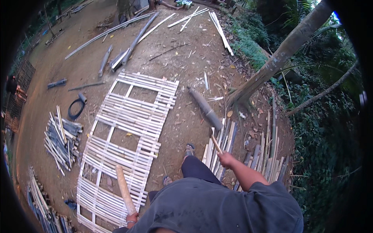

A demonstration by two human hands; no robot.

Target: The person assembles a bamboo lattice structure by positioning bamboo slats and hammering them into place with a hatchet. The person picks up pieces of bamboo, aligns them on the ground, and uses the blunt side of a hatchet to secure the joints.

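Note:
My right hand [226,160] is closed round the handle of a short wooden-handled tool [216,143]. Its small dark head points away from me; whether it is a hatchet or a hammer I cannot tell. At the lower left, my left hand [132,218], with a band at the wrist, grips the near end of a thick tan wooden pole [124,188]. That pole slants over a large panel of pale bamboo slats [128,116] lying on the ground, with several openings between its slat groups. Beyond the tool's head lies a dark thick bamboo log [205,108].
Split bamboo strips [268,151] lie in rows at the right, near a leaning tree trunk [279,54]. A heap of short slats [62,139] and a black coiled hose [76,108] lie left of the panel. Bamboo poles [136,40] are scattered farther off.

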